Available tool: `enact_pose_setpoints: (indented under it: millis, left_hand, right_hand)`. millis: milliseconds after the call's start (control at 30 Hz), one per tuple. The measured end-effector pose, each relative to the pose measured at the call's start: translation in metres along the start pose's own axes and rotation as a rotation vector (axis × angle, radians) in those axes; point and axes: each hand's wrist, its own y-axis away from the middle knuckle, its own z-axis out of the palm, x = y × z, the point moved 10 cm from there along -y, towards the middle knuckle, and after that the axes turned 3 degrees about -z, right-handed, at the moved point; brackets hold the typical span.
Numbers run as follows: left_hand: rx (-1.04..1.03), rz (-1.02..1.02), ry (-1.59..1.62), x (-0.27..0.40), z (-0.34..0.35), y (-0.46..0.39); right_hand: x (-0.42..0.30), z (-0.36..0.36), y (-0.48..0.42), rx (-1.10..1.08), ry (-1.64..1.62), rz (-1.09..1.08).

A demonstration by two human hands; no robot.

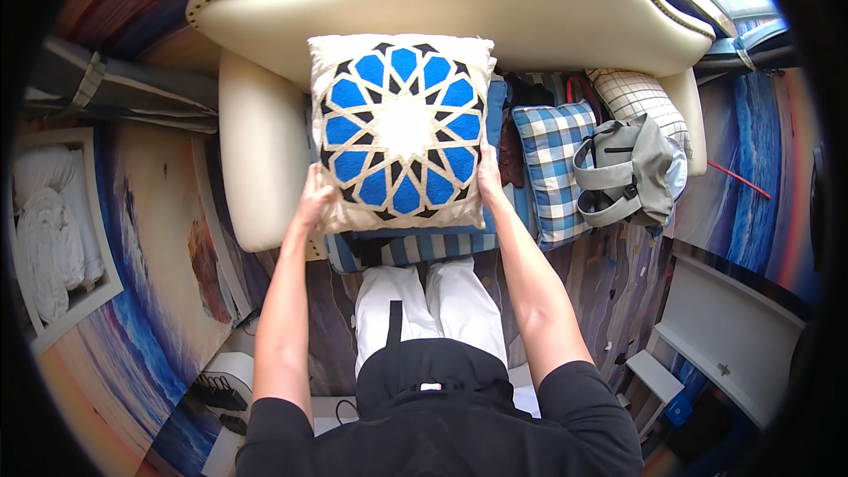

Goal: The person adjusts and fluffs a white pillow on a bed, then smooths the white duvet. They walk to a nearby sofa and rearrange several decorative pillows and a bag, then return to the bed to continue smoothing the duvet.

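Note:
Between my two hands is a square throw pillow (pixel 405 129), cream with a blue and black star-shaped rosette. My left hand (pixel 314 197) grips its lower left edge, fingers curled into the fabric. On the opposite edge, my right hand (pixel 489 172) holds the pillow's lower right side. The pillow is held up before the cream sofa (pixel 258 152) and hides part of the seat and backrest. Beneath it, blue striped fabric (pixel 424 248) covers the seat. A blue and white checked cushion (pixel 556 172) lies just right of my right hand.
A grey backpack (pixel 629 172) rests beside the checked cushion. Behind it leans a cream cushion with a grid pattern (pixel 639 103). At the left, white bedding (pixel 56 232) fills a framed recess. A white cabinet panel (pixel 729 324) and a small shelf (pixel 652 377) stand at lower right.

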Motion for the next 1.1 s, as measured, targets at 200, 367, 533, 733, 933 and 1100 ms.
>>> enact_pose_setpoints:
  millis: [200, 367, 533, 733, 933, 1100]
  left_hand:
    - [0.032, -0.141, 0.227, -0.025, -0.044, -0.086]
    - [0.13, -0.032, 0.094, 0.009, -0.02, -0.101]
    - [0.177, 0.039, 0.013, -0.013, -0.003, -0.088]
    - [0.211, 0.016, -0.052, -0.023, 0.012, -0.093]
    - [0.279, -0.014, -0.086, -0.039, 0.017, -0.071]
    - [0.453, 0.025, -0.111, -0.048, -0.015, -0.033]
  right_hand:
    - [0.034, -0.026, -0.03, -0.078, -0.041, 0.082]
    - [0.038, -0.018, -0.06, 0.018, -0.125, 0.198]
    - [0.083, 0.001, -0.101, 0.017, -0.316, 0.144]
    - [0.086, -0.024, -0.101, 0.117, -0.22, 0.113]
    - [0.063, -0.038, -0.103, 0.19, -0.038, 0.028]
    - [0.027, 0.014, -0.105, 0.025, 0.059, -0.13]
